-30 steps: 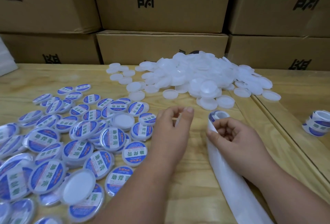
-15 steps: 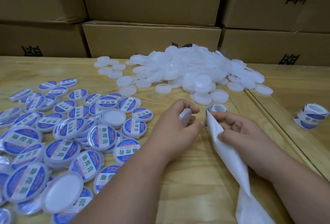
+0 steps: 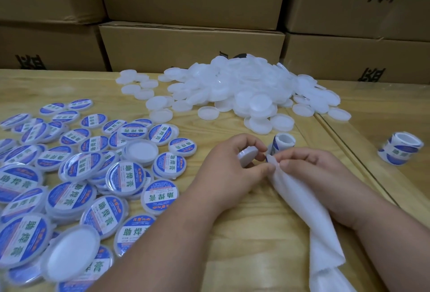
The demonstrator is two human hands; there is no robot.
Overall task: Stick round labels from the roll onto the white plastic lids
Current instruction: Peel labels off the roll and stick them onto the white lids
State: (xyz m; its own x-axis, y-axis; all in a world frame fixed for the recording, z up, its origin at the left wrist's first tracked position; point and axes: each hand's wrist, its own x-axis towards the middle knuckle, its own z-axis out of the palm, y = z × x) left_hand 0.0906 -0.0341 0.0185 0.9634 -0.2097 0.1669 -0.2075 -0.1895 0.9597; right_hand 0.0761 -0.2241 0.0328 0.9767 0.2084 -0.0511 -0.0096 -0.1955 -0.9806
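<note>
We see left hand [image 3: 235,166] gripping plain white lid [image 3: 247,155] at frame centre (round, unlabelled, tilted); right hand [image 3: 307,170] pinches backing strip [image 3: 300,201] below small label roll [image 3: 280,143].

Backing strip [image 3: 325,245] cut off below, labelled lids [image 3: 23,233] cropped left, small print unreadable
</note>
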